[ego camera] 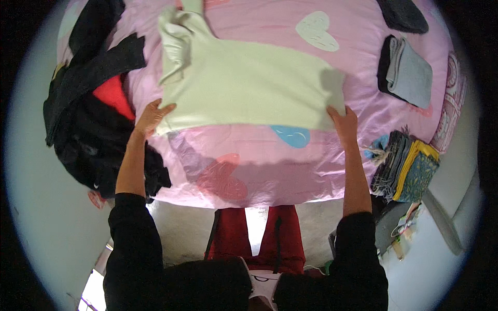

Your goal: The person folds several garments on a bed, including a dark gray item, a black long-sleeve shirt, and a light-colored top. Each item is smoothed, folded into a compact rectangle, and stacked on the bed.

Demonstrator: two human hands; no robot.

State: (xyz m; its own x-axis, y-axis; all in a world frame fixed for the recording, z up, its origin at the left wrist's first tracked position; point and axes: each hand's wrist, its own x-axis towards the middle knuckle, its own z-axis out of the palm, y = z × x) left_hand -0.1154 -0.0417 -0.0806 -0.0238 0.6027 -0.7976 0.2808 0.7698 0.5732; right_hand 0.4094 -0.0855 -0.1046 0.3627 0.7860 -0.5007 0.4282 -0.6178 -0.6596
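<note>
A pale yellow-green knit garment (pixel 249 85) lies spread across a pink bedspread (pixel 268 182) printed with hearts. Its left end is bunched up, and a narrow part, perhaps a sleeve, runs off past the top edge of the picture. My left hand (pixel 151 116) grips the near left corner, thumb on top of the cloth. At the near right corner, my right hand (pixel 344 120) pinches the fabric between thumb and fingers. Between my hands the near edge runs almost straight. The fingers under the cloth are hidden.
Black clothes (pixel 89 128) with a red patch (pixel 114 97) are heaped at the left. Folded grey fabric (pixel 410 72) lies on a black piece at the right. Below it sits a stack of fringed dark cloth (pixel 391 167) and yellow cloth (pixel 412 167). Another dark garment (pixel 404 15) lies top right.
</note>
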